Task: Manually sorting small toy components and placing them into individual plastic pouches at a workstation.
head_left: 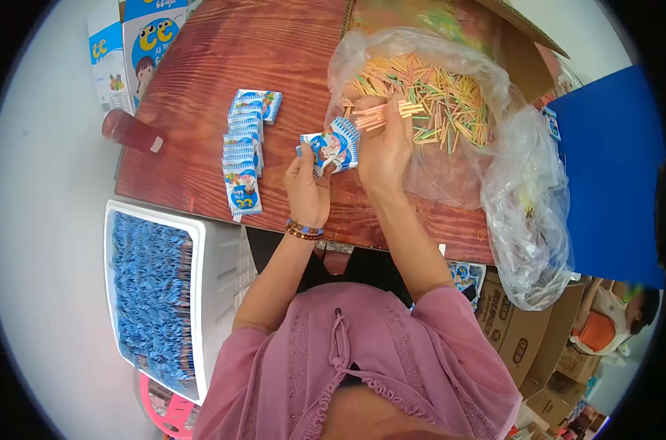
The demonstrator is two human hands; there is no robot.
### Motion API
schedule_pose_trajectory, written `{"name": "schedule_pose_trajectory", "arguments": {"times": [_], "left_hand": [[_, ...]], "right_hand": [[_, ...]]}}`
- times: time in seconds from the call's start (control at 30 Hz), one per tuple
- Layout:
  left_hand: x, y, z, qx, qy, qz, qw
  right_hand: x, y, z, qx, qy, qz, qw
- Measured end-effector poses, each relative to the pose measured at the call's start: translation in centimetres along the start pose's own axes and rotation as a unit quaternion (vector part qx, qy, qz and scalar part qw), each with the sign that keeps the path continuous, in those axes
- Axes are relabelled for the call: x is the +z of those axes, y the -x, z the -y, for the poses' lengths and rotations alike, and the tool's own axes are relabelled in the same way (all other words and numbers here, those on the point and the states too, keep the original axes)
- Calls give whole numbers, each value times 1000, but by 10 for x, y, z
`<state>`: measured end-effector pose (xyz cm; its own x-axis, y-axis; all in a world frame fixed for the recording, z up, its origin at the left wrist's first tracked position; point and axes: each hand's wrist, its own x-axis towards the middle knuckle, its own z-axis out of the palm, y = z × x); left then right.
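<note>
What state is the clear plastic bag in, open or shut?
Open: the clear plastic bag is spread wide around exposed coloured sticks.

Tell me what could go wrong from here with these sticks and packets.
The bunch of sticks in the right hand might slip or snap, since several ends stick out past the fingers.
The row of packets reaches almost to the near edge of the table, so a nudge could push the nearest one off.
The clear plastic bag hangs over the table's side; a snag might drag the loose sticks.
</note>
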<state>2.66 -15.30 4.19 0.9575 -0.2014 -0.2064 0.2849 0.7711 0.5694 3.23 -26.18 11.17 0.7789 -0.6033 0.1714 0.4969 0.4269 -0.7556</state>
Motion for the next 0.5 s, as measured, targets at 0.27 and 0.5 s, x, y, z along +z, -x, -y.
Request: {"name": "schedule_pose_trajectory", "arguments": {"times": [0.27,0.5], "left_hand": [[0,3,-1,18,2,28,999],[-1,3,-2,12,22,38,999]], "right_hand": [[12,11,-5,11,-94,7,995],[5,20,-16,-61,-26,42,997]]}}
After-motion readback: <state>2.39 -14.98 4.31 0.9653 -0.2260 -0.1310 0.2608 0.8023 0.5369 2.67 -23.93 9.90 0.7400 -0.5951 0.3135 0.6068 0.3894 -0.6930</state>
